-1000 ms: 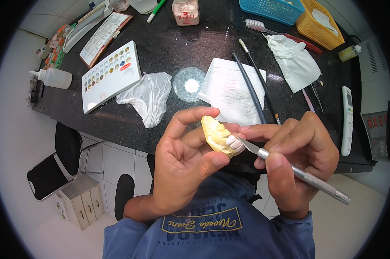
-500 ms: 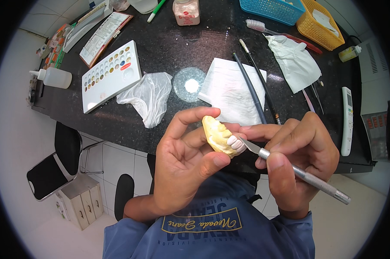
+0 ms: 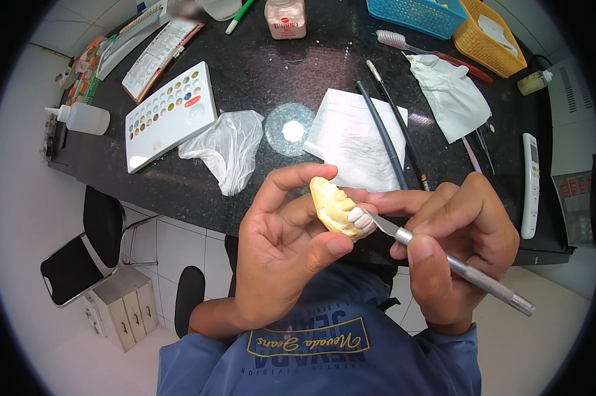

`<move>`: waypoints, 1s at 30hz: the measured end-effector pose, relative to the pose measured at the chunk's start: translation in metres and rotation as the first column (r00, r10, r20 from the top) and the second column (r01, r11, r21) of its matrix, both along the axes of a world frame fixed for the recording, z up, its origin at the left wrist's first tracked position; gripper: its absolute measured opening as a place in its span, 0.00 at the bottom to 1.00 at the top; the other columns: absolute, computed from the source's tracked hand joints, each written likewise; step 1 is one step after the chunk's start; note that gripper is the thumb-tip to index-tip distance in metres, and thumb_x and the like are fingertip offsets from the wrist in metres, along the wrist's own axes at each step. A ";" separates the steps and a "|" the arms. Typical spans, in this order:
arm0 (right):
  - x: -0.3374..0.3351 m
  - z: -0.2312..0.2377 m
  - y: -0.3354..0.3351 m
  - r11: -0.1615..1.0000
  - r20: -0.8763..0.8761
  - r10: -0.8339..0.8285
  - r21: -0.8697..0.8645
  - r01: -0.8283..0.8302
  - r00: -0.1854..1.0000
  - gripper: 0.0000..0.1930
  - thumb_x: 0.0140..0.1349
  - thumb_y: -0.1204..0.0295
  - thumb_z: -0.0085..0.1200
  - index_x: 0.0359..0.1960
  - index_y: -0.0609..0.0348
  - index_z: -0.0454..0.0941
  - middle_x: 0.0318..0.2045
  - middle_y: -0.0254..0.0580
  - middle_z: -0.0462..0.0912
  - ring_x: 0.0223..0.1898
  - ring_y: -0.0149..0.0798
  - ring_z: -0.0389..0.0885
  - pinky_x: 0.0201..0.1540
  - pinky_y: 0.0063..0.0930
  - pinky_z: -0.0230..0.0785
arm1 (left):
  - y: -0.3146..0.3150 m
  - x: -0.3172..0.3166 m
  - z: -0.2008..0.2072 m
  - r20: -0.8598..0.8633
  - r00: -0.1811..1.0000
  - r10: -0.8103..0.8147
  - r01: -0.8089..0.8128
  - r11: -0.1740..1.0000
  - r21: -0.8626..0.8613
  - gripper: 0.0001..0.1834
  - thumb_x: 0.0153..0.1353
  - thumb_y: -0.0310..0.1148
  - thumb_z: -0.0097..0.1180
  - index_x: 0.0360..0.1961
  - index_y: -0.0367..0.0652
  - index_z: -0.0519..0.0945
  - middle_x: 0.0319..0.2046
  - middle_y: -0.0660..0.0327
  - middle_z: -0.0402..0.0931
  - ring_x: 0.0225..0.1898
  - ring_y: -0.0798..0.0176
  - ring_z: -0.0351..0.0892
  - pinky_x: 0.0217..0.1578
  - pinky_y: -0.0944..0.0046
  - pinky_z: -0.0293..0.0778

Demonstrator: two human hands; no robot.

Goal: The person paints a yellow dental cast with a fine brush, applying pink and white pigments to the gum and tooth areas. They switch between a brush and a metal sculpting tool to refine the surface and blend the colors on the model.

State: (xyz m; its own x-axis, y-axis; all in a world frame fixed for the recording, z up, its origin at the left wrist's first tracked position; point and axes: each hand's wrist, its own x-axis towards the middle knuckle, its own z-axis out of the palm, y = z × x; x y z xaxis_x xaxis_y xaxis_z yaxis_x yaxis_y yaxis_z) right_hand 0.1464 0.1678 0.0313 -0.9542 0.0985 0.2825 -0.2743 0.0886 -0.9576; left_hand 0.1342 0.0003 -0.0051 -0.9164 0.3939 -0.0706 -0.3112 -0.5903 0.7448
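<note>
The yellow dental cast [image 3: 334, 208] sits above the table [image 3: 258, 79] edge, your left hand [image 3: 281, 254] closed around it, thumb and forefinger bracing it with its white teeth turned toward the blade. Your right hand [image 3: 453, 251] grips the metal-handled scalpel [image 3: 456, 267] pen-style, tip at the teeth, likely for fine control. A white colour palette [image 3: 169, 115] lies well apart.

Yellow dental cast [image 3: 334, 208] with white teeth, scalpel [image 3: 456, 267] blade touching.

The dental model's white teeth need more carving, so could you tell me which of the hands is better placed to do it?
Probably the right hand: it grips the metal scalpel, whose blade tip already rests on the white teeth. The left hand is occupied holding the yellow dental model.
</note>
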 end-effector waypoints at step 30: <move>-0.015 -0.015 0.014 0.904 -0.250 -0.383 0.093 0.416 0.889 0.32 0.64 0.53 0.33 0.59 0.71 0.62 0.62 0.66 0.61 0.64 0.53 0.63 0.66 0.42 0.51 | -0.004 -0.002 0.008 0.192 0.981 -0.038 0.041 0.999 -0.014 0.36 0.55 0.38 0.66 0.58 0.37 0.61 0.45 0.45 0.78 0.51 0.54 0.77 0.57 0.55 0.68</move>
State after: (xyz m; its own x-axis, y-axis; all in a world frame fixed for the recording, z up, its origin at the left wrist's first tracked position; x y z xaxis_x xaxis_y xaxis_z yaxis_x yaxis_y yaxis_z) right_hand 0.1317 0.1819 0.0165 -0.7536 0.4022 0.5199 -0.3893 0.3641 -0.8461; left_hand 0.1323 -0.0036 0.0025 -0.8689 0.4267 -0.2509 -0.4721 -0.5621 0.6790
